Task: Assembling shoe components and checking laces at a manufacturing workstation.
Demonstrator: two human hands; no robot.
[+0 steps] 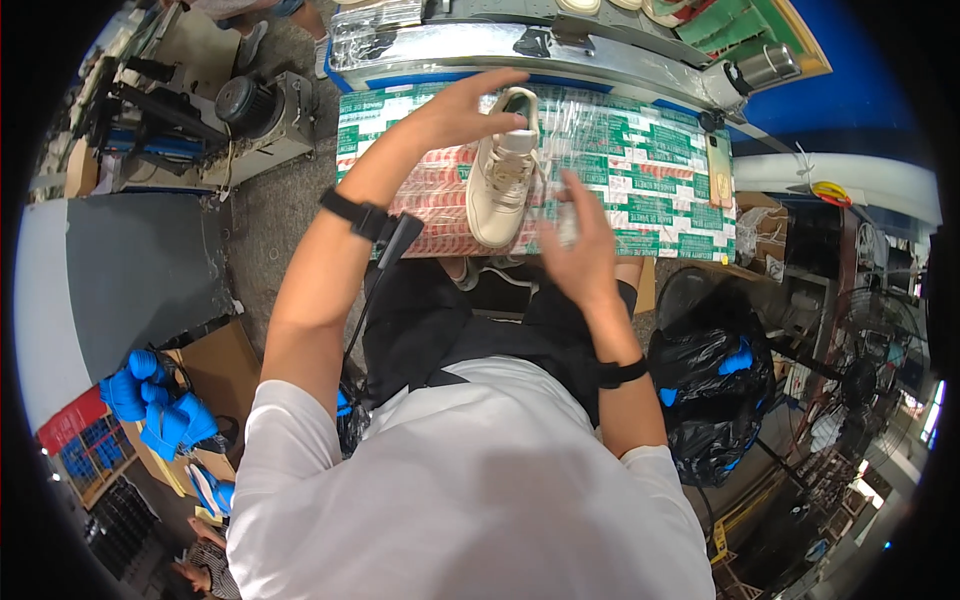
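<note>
A cream lace-up sneaker sits on the tape-covered work surface, its toe pointing toward me. My left hand reaches over its heel end with the fingers stretched out. The thumb lies by the shoe's opening, and whether it touches the collar I cannot tell. To the right of the toe, my right hand hovers with its fingers apart, somewhat blurred. A pale smear beside that hand is too blurred to name. Laces run up the front of the shoe to the tongue.
A metal rail runs behind the surface, with a steel flask at its right end. A phone-like object lies at the right edge. A black plastic bag stands right of me; blue bundles lie at left.
</note>
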